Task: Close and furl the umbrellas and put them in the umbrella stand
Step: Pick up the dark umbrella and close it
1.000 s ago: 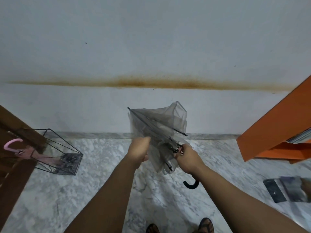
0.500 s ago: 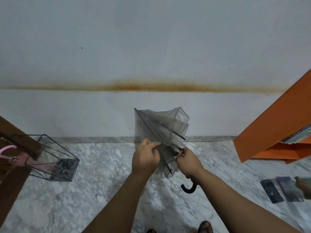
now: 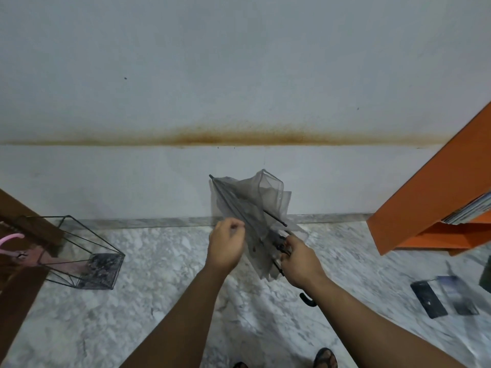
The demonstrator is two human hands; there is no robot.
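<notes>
A grey umbrella (image 3: 249, 216), closed but loosely furled, is gripped by the right hand (image 3: 300, 258) and pinched by the left hand (image 3: 225, 245); 1 pink umbrella (image 3: 16, 248) already fills the wire stand (image 3: 79, 251).

**Bare forearms and dark sandals**

Two forearms are reaching into the picture from the lower edge, and both are showing bare up to where the frame is cutting them; no sleeve is covering them. The left hand (image 3: 225, 247) and the right hand (image 3: 301, 262) are wearing no gloves, and no ring, watch or bracelet is showing on the fingers or wrists. At the bottom edge, the person's feet are wearing dark open sandals (image 3: 324, 357) with straps; only the front part of each is showing.
</notes>
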